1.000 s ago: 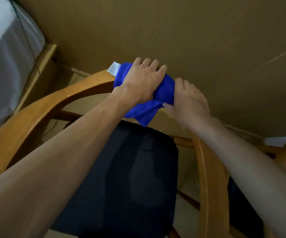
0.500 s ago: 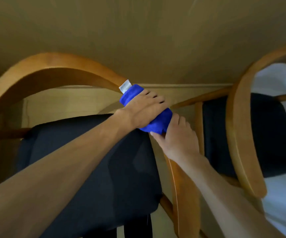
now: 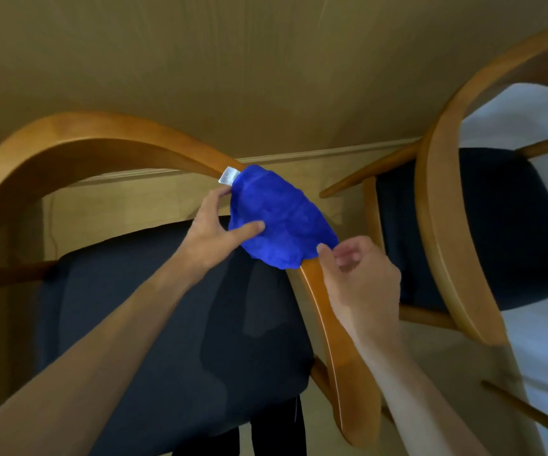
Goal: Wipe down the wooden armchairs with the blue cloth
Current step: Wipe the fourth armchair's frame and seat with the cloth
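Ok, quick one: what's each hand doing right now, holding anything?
Left hand: pinches the upper-left edge of the blue cloth draped on the armrest.
Right hand: thumb and fingertips pinch the cloth's lower-right edge.

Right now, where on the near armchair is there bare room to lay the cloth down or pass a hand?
The dark seat lies bare between the curved wooden rail and both forearms. The rail left of the blue cloth is free too. It is crowded at the rail's bend, where the left hand and right hand pinch the cloth.
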`<state>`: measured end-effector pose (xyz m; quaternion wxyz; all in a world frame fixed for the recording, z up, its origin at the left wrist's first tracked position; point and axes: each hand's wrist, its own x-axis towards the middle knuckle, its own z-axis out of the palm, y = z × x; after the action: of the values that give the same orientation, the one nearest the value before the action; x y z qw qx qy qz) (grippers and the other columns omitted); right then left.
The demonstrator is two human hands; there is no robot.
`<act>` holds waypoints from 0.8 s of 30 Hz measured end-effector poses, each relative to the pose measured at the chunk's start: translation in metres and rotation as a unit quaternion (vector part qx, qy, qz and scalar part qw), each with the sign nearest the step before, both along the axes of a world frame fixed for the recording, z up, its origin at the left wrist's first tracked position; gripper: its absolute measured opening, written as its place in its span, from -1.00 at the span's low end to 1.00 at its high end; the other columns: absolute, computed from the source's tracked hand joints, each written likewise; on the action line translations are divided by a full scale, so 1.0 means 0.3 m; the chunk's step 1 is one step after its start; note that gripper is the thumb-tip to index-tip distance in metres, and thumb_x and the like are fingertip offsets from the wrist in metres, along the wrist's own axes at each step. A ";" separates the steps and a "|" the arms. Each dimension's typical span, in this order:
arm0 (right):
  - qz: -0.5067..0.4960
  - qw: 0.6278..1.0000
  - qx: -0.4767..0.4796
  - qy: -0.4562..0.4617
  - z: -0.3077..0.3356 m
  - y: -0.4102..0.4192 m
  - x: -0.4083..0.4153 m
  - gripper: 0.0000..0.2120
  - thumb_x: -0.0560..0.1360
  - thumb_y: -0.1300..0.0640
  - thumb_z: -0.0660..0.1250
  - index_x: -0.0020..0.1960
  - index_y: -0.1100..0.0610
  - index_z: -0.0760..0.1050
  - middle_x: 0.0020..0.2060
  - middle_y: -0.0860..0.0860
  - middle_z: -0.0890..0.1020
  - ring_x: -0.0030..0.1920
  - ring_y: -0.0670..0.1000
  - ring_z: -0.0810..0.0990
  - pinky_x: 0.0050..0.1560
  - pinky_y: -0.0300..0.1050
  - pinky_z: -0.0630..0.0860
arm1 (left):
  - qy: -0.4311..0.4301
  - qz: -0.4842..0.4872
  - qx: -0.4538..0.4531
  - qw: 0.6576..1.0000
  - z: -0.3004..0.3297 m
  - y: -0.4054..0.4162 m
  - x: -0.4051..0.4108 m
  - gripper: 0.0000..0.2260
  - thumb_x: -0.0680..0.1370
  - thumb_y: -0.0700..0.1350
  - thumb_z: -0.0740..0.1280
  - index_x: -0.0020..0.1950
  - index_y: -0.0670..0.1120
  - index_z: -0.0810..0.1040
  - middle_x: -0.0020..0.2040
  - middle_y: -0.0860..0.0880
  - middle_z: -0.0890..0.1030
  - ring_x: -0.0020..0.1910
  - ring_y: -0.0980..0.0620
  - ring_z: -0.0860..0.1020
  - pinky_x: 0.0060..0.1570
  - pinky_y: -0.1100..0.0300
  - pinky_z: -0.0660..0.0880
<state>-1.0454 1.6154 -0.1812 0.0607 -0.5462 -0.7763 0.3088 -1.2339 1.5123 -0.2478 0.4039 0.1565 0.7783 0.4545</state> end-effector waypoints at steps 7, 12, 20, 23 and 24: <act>-0.206 0.913 -0.316 0.155 0.009 -0.005 -0.097 -0.82 0.50 -0.11 0.41 -0.20 -0.06 0.51 -0.21 -0.04 0.66 -0.08 0.01 0.68 0.07 0.05 0.63 | -0.130 -0.001 -0.033 0.991 0.082 0.044 -0.073 -0.49 0.26 0.23 0.54 0.04 -0.09 0.62 -0.07 0.02 0.71 -0.05 0.07 0.67 -0.01 0.12 0.60; -0.257 0.839 -0.373 0.302 0.050 -0.027 -0.197 -0.87 0.44 0.18 0.47 -0.10 0.16 0.53 -0.06 0.08 0.71 0.00 0.05 0.70 0.00 -0.07 0.62 | -0.254 0.080 0.120 0.956 0.211 -0.060 -0.091 -0.71 0.46 -0.16 0.45 0.17 -0.20 0.61 0.09 -0.13 0.67 0.11 -0.11 0.63 0.13 0.06 0.57; 0.078 0.887 -0.451 0.058 -0.069 -0.299 -0.105 -0.82 0.48 -0.05 0.45 0.06 -0.09 0.62 -0.02 -0.15 0.71 -0.03 -0.16 0.67 0.00 -0.11 0.55 | -0.171 0.073 0.020 0.982 0.154 -0.610 0.065 -0.78 0.43 -0.04 0.50 0.06 -0.01 0.65 0.03 0.06 0.69 0.03 0.11 0.64 -0.07 0.34 0.55; 0.131 0.903 -0.407 -0.046 -0.177 -0.427 -0.026 -0.90 0.57 0.02 0.36 0.02 0.03 0.57 -0.04 0.02 0.69 -0.02 0.00 0.67 0.09 0.09 0.58 | -0.172 0.030 -0.064 0.983 0.038 -0.757 0.202 -0.92 0.49 -0.05 0.44 -0.05 0.00 0.64 -0.10 0.10 0.69 -0.10 0.14 0.66 -0.19 0.36 0.55; 0.146 0.904 -0.396 -0.072 -0.201 -0.461 -0.003 -0.87 0.57 0.00 0.34 0.02 0.05 0.55 -0.05 0.06 0.68 -0.02 0.05 0.66 0.11 0.13 0.58 | -0.170 0.041 -0.084 0.981 0.007 -0.791 0.242 -0.92 0.49 -0.06 0.45 -0.06 -0.02 0.63 -0.14 0.10 0.69 -0.14 0.14 0.66 -0.22 0.34 0.55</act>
<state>-1.0463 1.4771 -0.2415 -0.2621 -0.4266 -0.6637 0.5557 -1.1613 1.2749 -0.2455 0.5229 0.0108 0.7397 0.4234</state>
